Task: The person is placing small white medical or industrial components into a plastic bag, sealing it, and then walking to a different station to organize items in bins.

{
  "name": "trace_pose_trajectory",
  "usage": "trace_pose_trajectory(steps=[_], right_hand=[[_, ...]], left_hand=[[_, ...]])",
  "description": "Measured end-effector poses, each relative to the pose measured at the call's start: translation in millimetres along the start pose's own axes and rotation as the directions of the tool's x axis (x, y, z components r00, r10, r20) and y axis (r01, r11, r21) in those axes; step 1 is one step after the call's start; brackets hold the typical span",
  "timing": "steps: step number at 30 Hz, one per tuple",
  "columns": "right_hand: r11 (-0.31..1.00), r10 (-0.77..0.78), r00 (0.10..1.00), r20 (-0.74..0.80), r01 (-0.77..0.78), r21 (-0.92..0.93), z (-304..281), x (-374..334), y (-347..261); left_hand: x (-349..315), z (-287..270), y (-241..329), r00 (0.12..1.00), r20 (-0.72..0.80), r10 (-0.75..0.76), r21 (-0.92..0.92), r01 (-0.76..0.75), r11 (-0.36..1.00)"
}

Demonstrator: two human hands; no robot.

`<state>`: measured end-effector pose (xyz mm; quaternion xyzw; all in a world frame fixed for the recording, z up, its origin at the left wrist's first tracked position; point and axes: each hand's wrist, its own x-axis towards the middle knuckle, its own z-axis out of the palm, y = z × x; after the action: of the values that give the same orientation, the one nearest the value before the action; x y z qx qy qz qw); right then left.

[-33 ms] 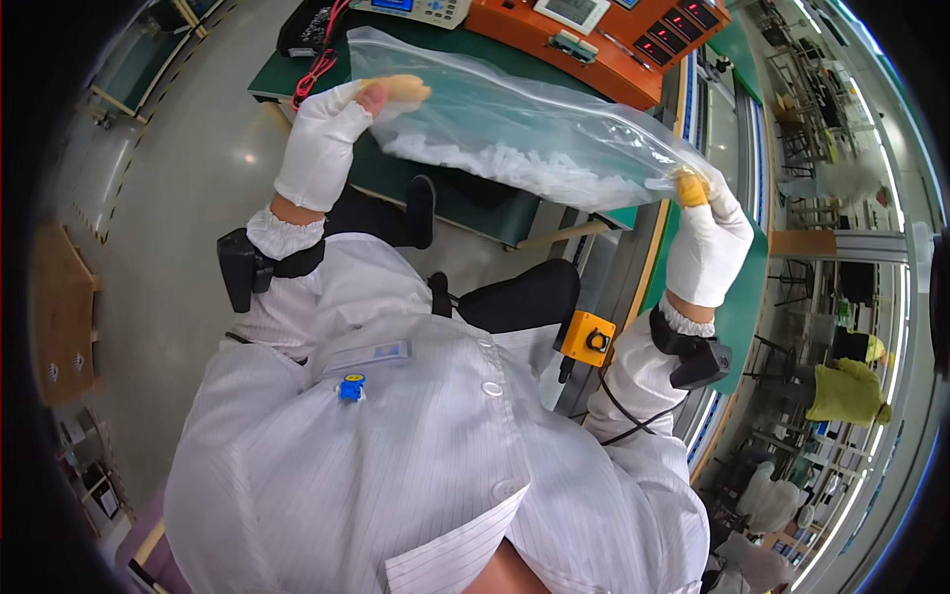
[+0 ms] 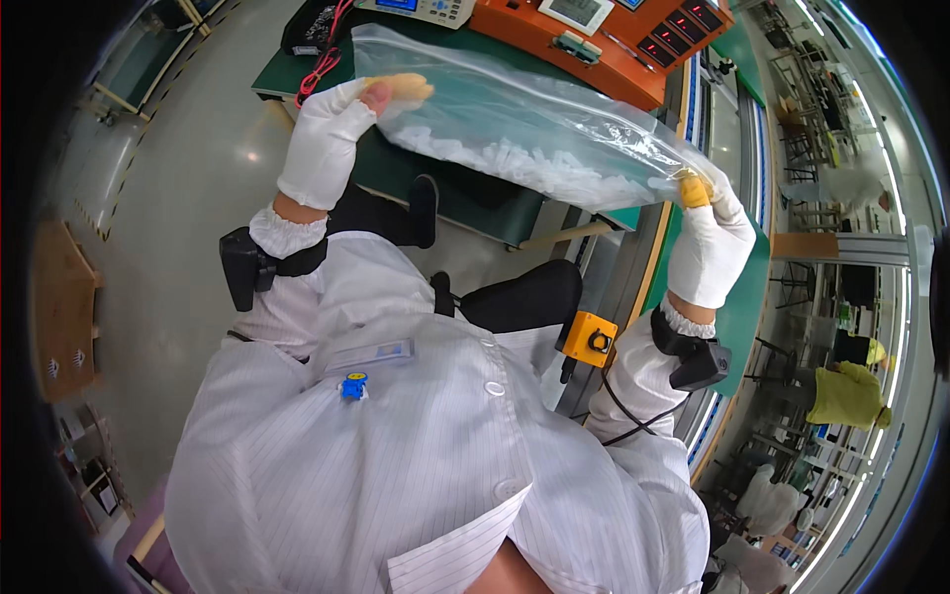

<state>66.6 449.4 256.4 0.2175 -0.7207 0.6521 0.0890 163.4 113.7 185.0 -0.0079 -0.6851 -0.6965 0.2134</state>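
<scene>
A clear zip bag (image 2: pixel 495 94) is stretched between my two raised hands above the edge of a green bench. Small white pieces (image 2: pixel 515 163) lie in a heap along its lower side; what they are is too small to tell. My left hand (image 2: pixel 336 134), in a white glove with bare thumb tip and yellowish finger covers, pinches the bag's left end. At the right end, my right hand (image 2: pixel 711 233), gloved likewise, grips the corner between thumb and fingers. The bag hangs tilted, its right end nearer to me.
Behind the bag stand an orange instrument box (image 2: pixel 554 40) with red displays and a grey meter (image 2: pixel 426 10). Red leads (image 2: pixel 322 74) hang at the bench's left. A yellow switch box (image 2: pixel 589 339) sits by my right forearm, near a conveyor rail. Co-workers (image 2: pixel 846 396) are far right.
</scene>
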Motion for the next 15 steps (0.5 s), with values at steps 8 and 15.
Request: trace_pose_trajectory(steps=[8, 15], right_hand=[[0.999, 0.028, 0.984, 0.174, -0.021, -0.045, 0.8, -9.6, -2.1], [0.993, 0.108, 0.987, 0.122, -0.112, 0.023, 6.1, -11.0, -5.8]], left_hand=[[-6.2, -7.0, 0.8, 0.999, -0.043, -0.019, -0.048, 0.017, 0.999], [-6.9, -9.4, -5.1, 0.998, -0.051, -0.03, -0.014, 0.03, 0.999]])
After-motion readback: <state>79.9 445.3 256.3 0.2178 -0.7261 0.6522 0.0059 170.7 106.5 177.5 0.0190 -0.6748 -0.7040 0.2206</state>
